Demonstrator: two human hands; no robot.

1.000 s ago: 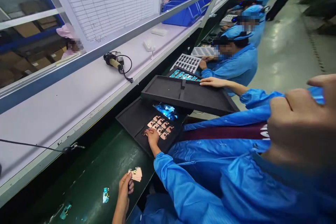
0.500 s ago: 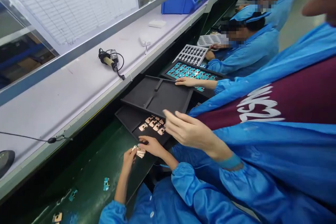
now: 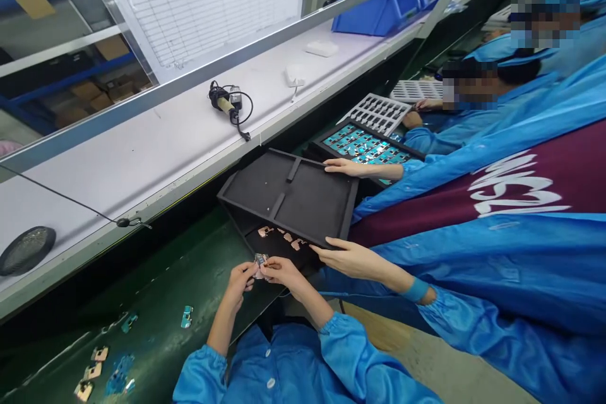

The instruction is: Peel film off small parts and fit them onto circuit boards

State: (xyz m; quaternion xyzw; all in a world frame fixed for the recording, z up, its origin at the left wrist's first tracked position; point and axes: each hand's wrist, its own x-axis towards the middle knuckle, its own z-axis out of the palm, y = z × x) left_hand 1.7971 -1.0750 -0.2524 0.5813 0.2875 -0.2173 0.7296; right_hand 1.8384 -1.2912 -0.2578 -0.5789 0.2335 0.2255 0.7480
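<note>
My left hand (image 3: 240, 279) and my right hand (image 3: 280, 270) meet over the green belt. Together they pinch a small stack of copper-coloured parts (image 3: 259, 259) at their fingertips. Just beyond them lies a black tray (image 3: 265, 246) holding several more copper parts (image 3: 284, 237). A second, empty black tray (image 3: 288, 192) is held tilted above it and covers most of it. A co-worker in a blue coat over a maroon shirt grips that tray, one hand (image 3: 353, 259) on its near edge and the other (image 3: 345, 167) on its far edge.
Loose small parts (image 3: 187, 317) lie on the green belt (image 3: 189, 290) at lower left. A white shelf (image 3: 142, 158) carries a corded tool (image 3: 227, 104) and a round black disc (image 3: 26, 249). A tray of teal parts (image 3: 364, 145), a white grid tray (image 3: 376, 112) and seated workers fill the right.
My right hand has left the lower tray and joined my left hand on the stack of parts. The co-worker's near hand has reached down to the empty tray's near edge.
</note>
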